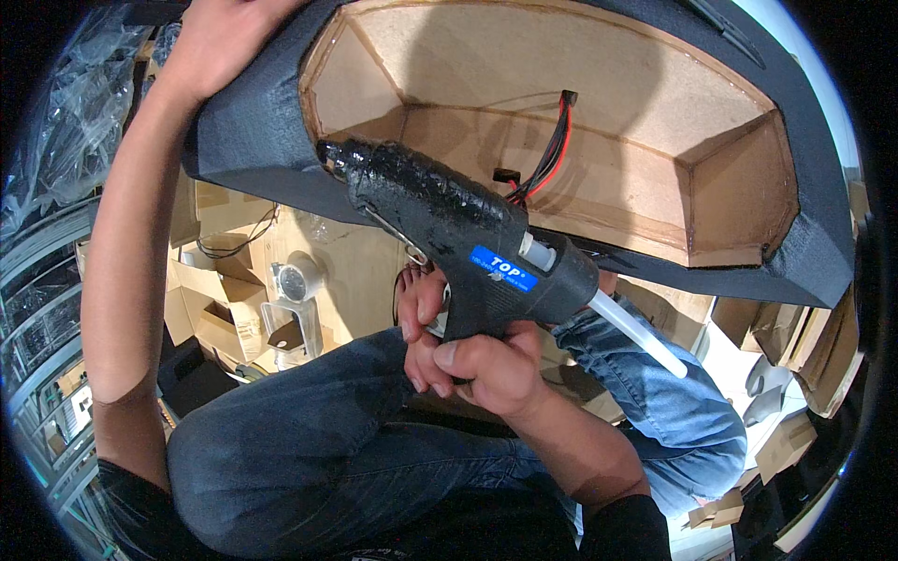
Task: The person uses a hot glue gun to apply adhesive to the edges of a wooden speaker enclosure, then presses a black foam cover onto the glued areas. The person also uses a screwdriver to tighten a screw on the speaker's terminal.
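My right hand (pixel 496 369) is wrapped round the grip of a black hot glue gun (pixel 435 201), fingers at its trigger. A white glue stick (pixel 641 335) sticks out of the gun's back end. The nozzle points up and left, in front of the near left rim of a black-covered box (pixel 248 154). Bare brown board lines the open box, with shiny lines along its seams. Black and red wires (pixel 552 154) loop between two small openings inside. At the upper left, my left hand (pixel 227 42) rests on the box's outer side, its fingertips cut off by the picture's edge.
Below the box are my bent legs in jeans (pixel 309 449). Open cardboard boxes (pixel 224 299), a roll of tape (pixel 297 277) and a black cable (pixel 234 251) lie at the left. Clear plastic wrap (pixel 70 131) is heaped farther left. More cardboard (pixel 818 365) stands at the right.
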Motion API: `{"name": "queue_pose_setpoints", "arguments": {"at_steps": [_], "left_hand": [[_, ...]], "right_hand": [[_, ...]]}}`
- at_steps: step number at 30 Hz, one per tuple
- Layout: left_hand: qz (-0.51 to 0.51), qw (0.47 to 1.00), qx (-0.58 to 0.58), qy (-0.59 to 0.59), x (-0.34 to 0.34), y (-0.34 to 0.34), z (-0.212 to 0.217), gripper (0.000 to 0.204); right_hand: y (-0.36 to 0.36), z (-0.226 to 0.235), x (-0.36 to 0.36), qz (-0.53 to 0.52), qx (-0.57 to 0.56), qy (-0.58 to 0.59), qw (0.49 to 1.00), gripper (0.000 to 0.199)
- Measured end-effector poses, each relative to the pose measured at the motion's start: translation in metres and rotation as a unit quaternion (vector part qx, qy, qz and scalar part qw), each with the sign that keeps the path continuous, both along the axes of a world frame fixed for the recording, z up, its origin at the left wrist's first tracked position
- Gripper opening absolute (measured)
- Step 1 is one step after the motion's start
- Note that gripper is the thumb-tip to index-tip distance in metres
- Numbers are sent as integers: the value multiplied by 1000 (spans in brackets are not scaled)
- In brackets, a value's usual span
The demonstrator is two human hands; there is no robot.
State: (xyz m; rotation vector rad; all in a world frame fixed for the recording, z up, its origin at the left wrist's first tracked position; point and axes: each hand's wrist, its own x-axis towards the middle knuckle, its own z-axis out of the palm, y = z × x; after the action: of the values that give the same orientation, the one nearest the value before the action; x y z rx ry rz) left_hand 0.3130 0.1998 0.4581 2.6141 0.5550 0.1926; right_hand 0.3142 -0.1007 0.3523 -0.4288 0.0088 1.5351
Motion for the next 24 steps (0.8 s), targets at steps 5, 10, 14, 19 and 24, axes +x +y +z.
{"name": "queue_pose_setpoints", "arguments": {"at_steps": [5, 10, 14, 19, 24], "left_hand": [[-8, 1000, 7, -8, -1, 16, -7, 31], [4, 1000, 10, -10, 1, 5, -3, 31], [-1, 1000, 10, -10, 0, 1, -2, 31], [5, 1000, -24, -13, 0, 2, -1, 31], [-3, 1000, 17, 12, 0, 10, 2, 31]], "right_hand": [[-1, 3, 1, 4, -12, -5, 1000, 38], [-9, 6, 0, 8, -22, -46, 999, 53], [-15, 7, -3, 9, -26, -47, 998, 65], [-21, 6, -14, -5, -46, -68, 997, 60], [-22, 2, -26, -28, -52, -104, 993, 58]]}}
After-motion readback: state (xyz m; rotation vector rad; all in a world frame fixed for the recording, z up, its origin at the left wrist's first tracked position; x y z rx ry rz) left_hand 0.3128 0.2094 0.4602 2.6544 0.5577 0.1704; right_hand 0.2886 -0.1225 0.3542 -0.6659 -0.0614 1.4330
